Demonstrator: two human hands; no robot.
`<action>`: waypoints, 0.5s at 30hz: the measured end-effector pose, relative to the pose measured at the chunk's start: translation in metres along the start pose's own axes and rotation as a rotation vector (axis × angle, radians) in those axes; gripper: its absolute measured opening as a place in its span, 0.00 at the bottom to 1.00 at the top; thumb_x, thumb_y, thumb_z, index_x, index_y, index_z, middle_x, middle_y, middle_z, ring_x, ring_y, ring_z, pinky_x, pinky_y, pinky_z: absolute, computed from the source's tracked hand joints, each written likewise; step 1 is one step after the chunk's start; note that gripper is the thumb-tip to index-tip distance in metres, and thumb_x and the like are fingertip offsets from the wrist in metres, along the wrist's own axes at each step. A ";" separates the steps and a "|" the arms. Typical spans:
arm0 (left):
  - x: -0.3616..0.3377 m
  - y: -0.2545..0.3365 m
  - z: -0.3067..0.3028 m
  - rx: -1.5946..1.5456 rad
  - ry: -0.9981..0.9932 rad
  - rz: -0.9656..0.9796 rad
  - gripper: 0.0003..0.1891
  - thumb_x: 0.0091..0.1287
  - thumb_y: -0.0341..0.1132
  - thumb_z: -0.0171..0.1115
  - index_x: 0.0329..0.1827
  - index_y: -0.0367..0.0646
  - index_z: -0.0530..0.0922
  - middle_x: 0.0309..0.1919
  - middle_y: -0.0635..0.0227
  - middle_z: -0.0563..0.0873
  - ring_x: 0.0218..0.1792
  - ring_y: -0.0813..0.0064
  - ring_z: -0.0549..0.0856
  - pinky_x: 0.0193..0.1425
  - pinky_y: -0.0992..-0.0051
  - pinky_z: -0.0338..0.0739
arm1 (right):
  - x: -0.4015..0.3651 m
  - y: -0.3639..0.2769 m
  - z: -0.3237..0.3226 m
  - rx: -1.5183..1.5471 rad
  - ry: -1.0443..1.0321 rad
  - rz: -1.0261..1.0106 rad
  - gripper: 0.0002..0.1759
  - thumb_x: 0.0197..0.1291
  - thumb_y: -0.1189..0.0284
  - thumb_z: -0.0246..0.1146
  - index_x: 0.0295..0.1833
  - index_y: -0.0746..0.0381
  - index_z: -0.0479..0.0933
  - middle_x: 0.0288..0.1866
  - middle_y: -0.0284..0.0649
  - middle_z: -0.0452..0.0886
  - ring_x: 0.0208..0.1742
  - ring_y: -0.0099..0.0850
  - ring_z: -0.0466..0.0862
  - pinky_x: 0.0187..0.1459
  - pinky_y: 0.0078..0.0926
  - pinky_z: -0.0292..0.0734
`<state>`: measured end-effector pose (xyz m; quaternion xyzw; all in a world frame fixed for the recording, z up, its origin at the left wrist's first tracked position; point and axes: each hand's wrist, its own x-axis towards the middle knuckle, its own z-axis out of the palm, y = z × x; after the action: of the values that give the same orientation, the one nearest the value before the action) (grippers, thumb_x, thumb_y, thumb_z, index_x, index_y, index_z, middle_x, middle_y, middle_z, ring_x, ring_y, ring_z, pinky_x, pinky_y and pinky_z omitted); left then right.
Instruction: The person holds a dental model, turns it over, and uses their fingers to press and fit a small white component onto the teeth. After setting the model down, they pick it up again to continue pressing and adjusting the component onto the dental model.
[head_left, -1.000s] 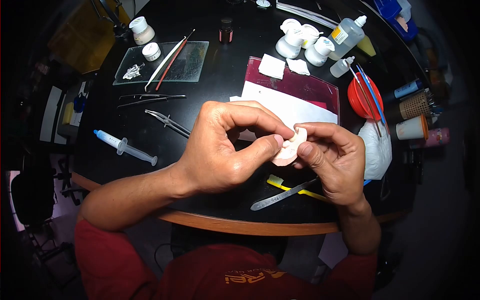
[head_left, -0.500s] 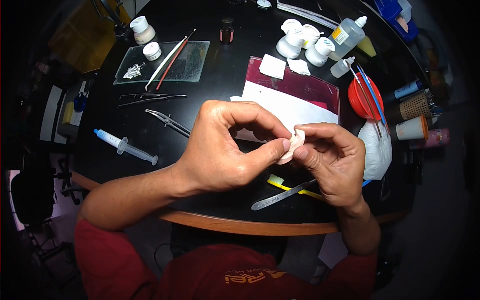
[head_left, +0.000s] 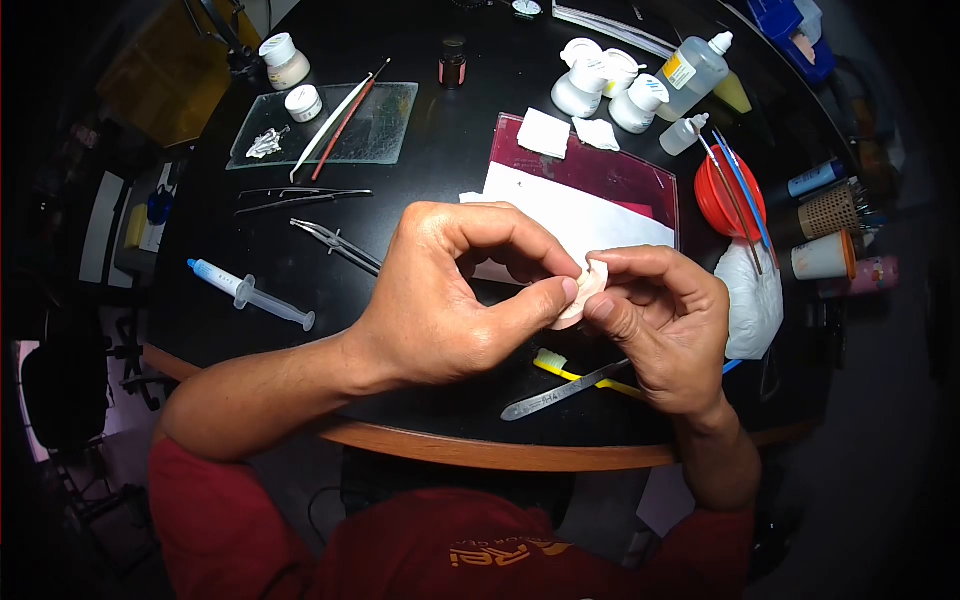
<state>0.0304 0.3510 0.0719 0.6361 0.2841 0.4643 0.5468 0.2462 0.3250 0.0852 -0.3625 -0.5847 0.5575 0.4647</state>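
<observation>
A small cream dental model [head_left: 596,280] with a pinkish base is held up above the desk between both hands. My right hand [head_left: 662,315] grips its right side between thumb and fingers. My left hand [head_left: 450,295] is closed in a pinch at the model's left side, thumb and forefinger meeting there; the fingertips hide part of the piece. Below the hands lie a yellow toothbrush [head_left: 556,366] and a metal knife handle [head_left: 548,402], crossing each other. Behind the model is a white paper sheet [head_left: 560,215] on a dark red plate [head_left: 640,175].
To the left are a syringe [head_left: 250,293], tweezers [head_left: 335,245] and a glass slab [head_left: 385,120] with brushes. White jars [head_left: 637,103], a large bottle [head_left: 692,75] and a red bowl [head_left: 715,195] stand at the right. A wooden edge [head_left: 480,457] borders the desk.
Almost nothing differs. The left thumb and fingertips have shifted very slightly on the dental model; both hands keep their place.
</observation>
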 end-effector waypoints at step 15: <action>0.003 -0.003 -0.001 0.162 0.002 0.211 0.06 0.58 0.17 0.73 0.37 0.34 0.87 0.38 0.56 0.90 0.41 0.73 0.90 0.49 0.76 0.83 | 0.001 0.003 -0.003 -0.062 -0.009 -0.055 0.15 0.63 0.85 0.71 0.55 0.73 0.82 0.50 0.46 0.86 0.53 0.29 0.88 0.55 0.23 0.88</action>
<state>0.0312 0.3545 0.0694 0.7043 0.2528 0.4951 0.4415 0.2487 0.3268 0.0823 -0.3580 -0.6134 0.5277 0.4659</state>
